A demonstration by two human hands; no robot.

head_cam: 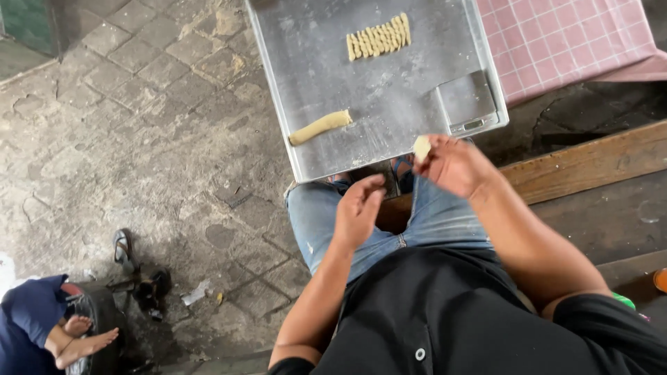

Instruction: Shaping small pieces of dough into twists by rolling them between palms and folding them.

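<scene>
Right hand [455, 165] pinching a dough bit [422, 148] at the tray [417, 90] edge, left hand [358, 208] loose and empty over the knee, dough log [320, 127] and cut pieces [379, 38] on the tray.

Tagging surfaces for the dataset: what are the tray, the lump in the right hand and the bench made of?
Tray: looks like bare metal, likely aluminium; dull grey sheen, scuffed, folded rim.
Lump pinched in the right hand: seems soft dough; pale tan, matte, same as the roll on the tray.
Bench: unfinished wood; brown planks, visible grain.
</scene>
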